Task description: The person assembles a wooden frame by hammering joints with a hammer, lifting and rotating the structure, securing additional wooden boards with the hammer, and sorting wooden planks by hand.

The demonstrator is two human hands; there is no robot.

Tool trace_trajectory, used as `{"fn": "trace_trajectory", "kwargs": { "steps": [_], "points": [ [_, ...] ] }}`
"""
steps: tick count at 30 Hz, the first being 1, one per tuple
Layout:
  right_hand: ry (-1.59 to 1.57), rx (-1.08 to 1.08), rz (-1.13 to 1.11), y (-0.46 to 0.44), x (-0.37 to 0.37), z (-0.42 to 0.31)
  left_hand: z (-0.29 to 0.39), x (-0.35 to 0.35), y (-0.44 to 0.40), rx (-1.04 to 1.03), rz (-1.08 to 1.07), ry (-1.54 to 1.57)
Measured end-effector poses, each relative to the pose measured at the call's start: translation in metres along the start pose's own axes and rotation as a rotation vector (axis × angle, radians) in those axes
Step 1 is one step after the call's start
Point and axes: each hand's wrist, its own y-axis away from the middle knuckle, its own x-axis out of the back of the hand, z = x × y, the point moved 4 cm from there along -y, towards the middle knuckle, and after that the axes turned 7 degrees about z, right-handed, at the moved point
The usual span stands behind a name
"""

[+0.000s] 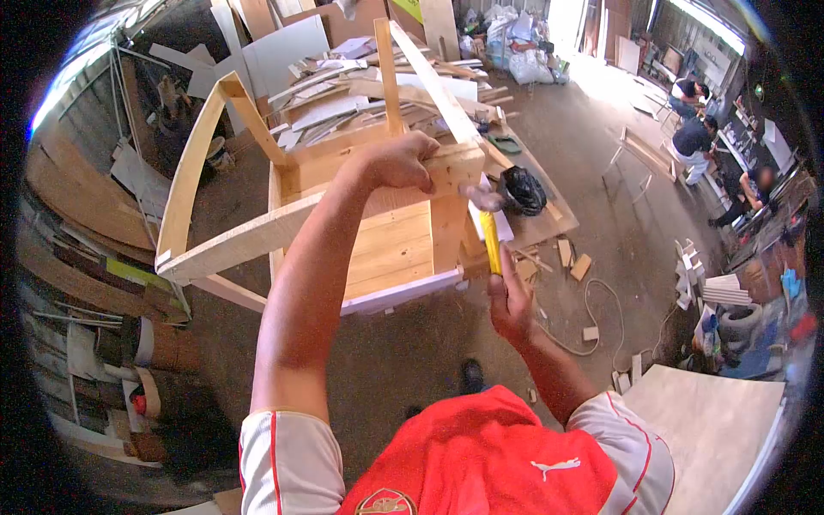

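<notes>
My right hand [512,305] is wrapped round the yellow handle of a hammer [491,240]. The hammer's head, blurred, is close to the right end of a wooden frame [232,232]; whether it touches cannot be made out. This pale frame looks like a chair or sofa, with a curved arm piece at left and a boxed seat. My left hand [402,163] grips the frame's top rail near that same end, its fingers curled over the wood. Part of the rail is hidden by my left forearm.
Behind the frame lies a heap of wood offcuts [343,94]. A black plastic bag [522,190] sits right of the hammer on a board. Small blocks [580,267] and a cable [592,322] are on the floor. Several people [692,137] are at the far right.
</notes>
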Motion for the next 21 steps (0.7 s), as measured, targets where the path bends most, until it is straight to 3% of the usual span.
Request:
{"fn": "trace_trajectory", "kwargs": {
  "steps": [3, 5, 8, 15, 18, 21],
  "points": [
    [-0.015, 0.088, 0.100, -0.005, 0.008, -0.017, -0.001, 0.002, -0.002, 0.033, -0.022, -0.139],
    [-0.033, 0.097, 0.110, -0.013, 0.005, -0.021, -0.017, -0.004, -0.009, 0.025, -0.040, -0.039],
    [0.032, -0.134, -0.165, -0.018, -0.010, -0.004, -0.004, -0.003, -0.003, 0.011, -0.016, -0.046],
    [-0.025, -0.187, -0.068, 0.036, 0.007, 0.016, -0.013, -0.002, -0.015, 0.063, -0.129, -0.062],
    [-0.039, -0.188, 0.033, 0.019, 0.006, 0.013, 0.010, 0.000, -0.018, -0.085, -0.091, -0.103],
    [-0.022, -0.218, 0.035, 0.016, 0.002, 0.022, 0.038, -0.005, -0.017, -0.062, 0.063, -0.309]
  ]
}}
